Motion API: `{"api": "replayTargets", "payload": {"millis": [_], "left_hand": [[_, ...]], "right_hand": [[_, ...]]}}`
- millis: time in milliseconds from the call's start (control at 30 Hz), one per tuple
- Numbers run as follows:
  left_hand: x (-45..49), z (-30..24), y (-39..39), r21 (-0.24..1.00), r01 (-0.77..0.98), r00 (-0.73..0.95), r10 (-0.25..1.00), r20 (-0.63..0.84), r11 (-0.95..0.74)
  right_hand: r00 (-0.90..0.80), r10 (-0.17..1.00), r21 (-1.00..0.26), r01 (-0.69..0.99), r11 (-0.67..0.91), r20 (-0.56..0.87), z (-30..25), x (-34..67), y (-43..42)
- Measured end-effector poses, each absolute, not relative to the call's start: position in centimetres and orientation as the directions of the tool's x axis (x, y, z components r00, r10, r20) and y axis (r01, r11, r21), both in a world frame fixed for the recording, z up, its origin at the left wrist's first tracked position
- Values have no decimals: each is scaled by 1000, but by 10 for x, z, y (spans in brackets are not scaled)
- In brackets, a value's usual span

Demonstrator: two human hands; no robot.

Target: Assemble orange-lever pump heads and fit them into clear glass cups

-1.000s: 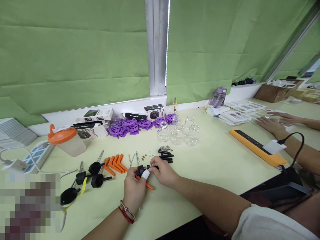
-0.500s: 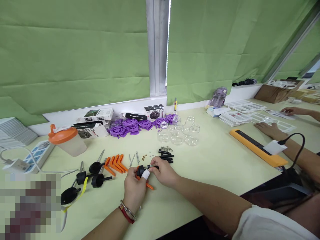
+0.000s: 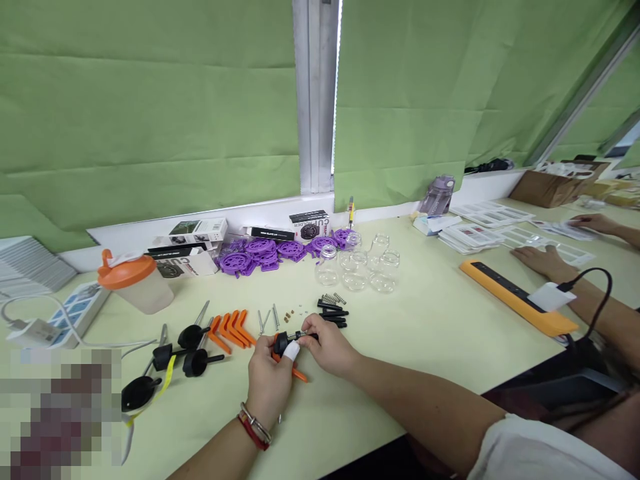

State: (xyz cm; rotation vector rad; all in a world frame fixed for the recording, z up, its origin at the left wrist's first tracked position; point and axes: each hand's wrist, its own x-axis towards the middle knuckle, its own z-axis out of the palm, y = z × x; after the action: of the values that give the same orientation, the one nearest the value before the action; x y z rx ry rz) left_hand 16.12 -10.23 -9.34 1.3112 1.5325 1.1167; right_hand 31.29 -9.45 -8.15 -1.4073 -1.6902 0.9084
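My left hand (image 3: pixel 269 379) grips a small black knob-shaped part (image 3: pixel 281 342) just above the pale green table (image 3: pixel 425 333); a white wrap covers one fingertip. My right hand (image 3: pixel 327 345) pinches the thin metal rod (image 3: pixel 301 334) that sticks out of that black part. An orange plastic piece (image 3: pixel 299 374) lies under my hands. Just beyond my fingers lie several black pins (image 3: pixel 333 313), small springs (image 3: pixel 332 297) and metal screws (image 3: pixel 267 317).
Orange levers (image 3: pixel 230 327) and black knobbed parts (image 3: pixel 193 348) lie to the left, an orange-lidded shaker cup (image 3: pixel 135 283) beyond. Purple plastic wheels (image 3: pixel 273 251), glass jars (image 3: pixel 357 267) and boxes (image 3: pixel 193 233) stand at the back. Another person's hands (image 3: pixel 543 259) work by a long orange bar (image 3: pixel 515 297) on the right.
My hands have stayed on the black part and its rod. The other person's far hand has moved away to the right across the white sheets.
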Motion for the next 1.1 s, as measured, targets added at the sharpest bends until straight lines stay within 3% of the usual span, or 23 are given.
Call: {"api": "replayTargets", "payload": {"millis": [700,1100], "left_hand": [[160,-90,-103,946,311,-112,992,-54,86],[147,-72,-104,977,120,-21,984,-175,176]], "right_hand": [[-116,987,-875,461,149,106,-83,313,-95],[-142,982,-879,443,176,125,-86,321,-108]]}}
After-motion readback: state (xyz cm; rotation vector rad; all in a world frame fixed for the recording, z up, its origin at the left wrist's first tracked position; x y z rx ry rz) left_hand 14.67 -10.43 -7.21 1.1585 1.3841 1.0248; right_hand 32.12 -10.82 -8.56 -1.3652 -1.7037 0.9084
